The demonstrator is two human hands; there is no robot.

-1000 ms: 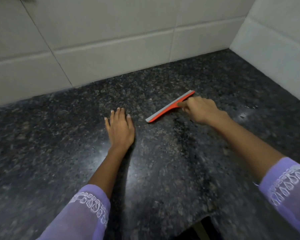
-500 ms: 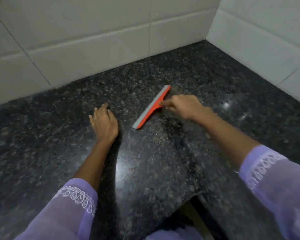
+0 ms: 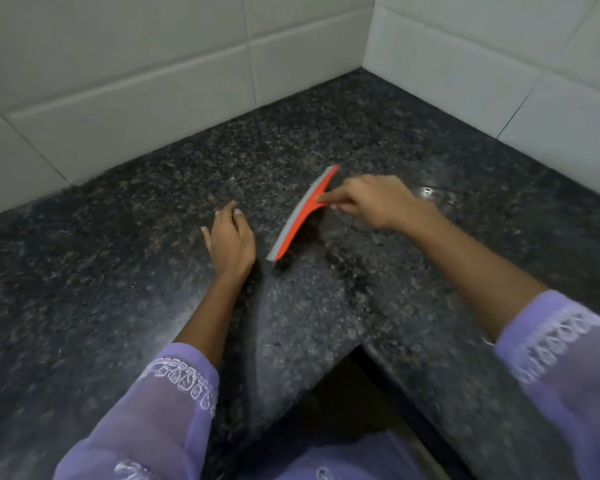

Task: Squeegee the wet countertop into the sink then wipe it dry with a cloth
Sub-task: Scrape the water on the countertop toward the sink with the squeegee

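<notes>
We are looking down on a dark speckled countertop [image 3: 118, 271] in a tiled corner. Our right hand [image 3: 378, 202] is gripping the handle of the orange squeegee [image 3: 302, 216], forefinger stretched along it toward the blade; the handle itself is hidden in the fist. The blade is lying on the stone, its grey rubber edge facing 9 o'clock, running from 1 o'clock down to 7 o'clock. Our left hand [image 3: 231, 244] is resting flat on the counter just beside the blade's near end — fingers straight, holding nothing, not touching the tool. White wall tiles [image 3: 153, 81] are meeting at 12 o'clock. Lilac embroidered sleeves [image 3: 174, 386] are covering both forearms — no container is in view.
</notes>
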